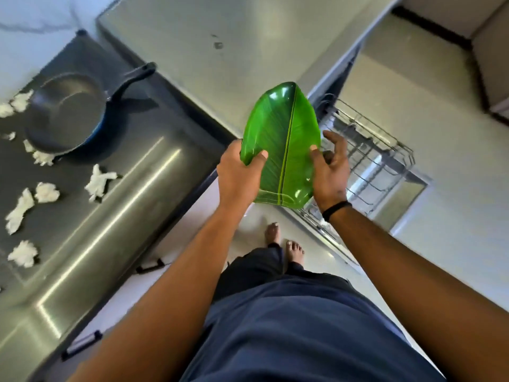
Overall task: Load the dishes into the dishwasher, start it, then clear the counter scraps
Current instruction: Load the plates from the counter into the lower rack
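Head view. Worktop point(132, 172): dark steel, left of both grips. Dishwasher rack point(377, 158): wire, pulled out, just right of and behind the right grip. Pan point(66, 114): dark, long-handled, on the worktop well left of the grips. Leaf-shaped plate point(283, 144): glossy green, held upright between the grips, near the rack. Left hand point(239, 175): grip pinching the plate's left edge, thumb on its face. Right hand point(330, 166): thumb on the right edge, fingers spread loosely behind. Scraps point(99, 183): white crumpled bits scattered on the worktop around the pan.
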A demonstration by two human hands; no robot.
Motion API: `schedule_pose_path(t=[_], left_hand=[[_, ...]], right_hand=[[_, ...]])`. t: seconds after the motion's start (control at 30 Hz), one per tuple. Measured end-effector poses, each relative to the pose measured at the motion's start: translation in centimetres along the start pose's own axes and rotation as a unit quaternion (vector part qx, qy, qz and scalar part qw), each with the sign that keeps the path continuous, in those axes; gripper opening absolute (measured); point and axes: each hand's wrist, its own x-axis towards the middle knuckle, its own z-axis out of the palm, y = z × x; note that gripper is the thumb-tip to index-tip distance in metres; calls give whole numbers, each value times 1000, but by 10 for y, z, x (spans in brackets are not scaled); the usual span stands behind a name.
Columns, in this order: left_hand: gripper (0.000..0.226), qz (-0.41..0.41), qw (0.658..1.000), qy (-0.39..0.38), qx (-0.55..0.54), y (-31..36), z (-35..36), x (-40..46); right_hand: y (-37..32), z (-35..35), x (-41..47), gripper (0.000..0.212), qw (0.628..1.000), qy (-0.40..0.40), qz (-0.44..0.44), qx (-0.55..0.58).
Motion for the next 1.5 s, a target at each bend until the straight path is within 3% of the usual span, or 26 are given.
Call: schedule_pose_path(t=[0.1,0.17,0.23,0.33,0.43,0.63,0.7,0.8,0.9,0.97,1.03,1.1,1.17,1.27,1.37,1.5], left_hand=[[15,1,996,-88,16,5,31,17],[24,8,987,-154,39,8,55,28],[37,5,972,-222,72,10,78,37],[52,-65,948,-302,71,0,116,52],[69,-147,922,-347,93,-41,152,69],[17,-347,836,-390,171,-85,191,73],[12,-386,814,-390,189,-108,204,78],[12,-405,808,-371,214,-140,232,88],[39,-400,818,-337,239,-171,257,96],[25,-382,845,-292,236,-191,275,102],[18,-403,838,-284,232,-214,293,107],[23,-420,826,-285,246,-235,309,111],[22,-411,835,-263,254,-259,325,114],[6,-396,853,-228,254,-285,345,116],[29,-423,853,-204,229,-305,356,120],[27,-427,864,-156,217,-315,372,118]], right_hand=[[19,-34,19,31,993,112,25,-29],[36,-59,26,42,982,152,41,-105],[58,-81,26,60,966,155,44,-202],[93,-101,24,86,946,103,42,-306],[118,-110,20,91,927,70,64,-362],[195,-132,27,85,901,-28,66,-429],[220,-136,33,82,882,-85,18,-463],[263,-143,49,61,857,-155,-43,-489],[295,-149,65,40,847,-211,-55,-484],[311,-153,74,28,848,-226,-51,-476],[323,-155,80,20,846,-230,-52,-477],[335,-154,85,19,850,-231,-44,-471],[349,-152,88,18,853,-224,-37,-470],[365,-148,92,17,843,-236,-9,-484],[372,-142,93,11,834,-234,-10,-500],[378,-138,97,19,840,-233,19,-490]])
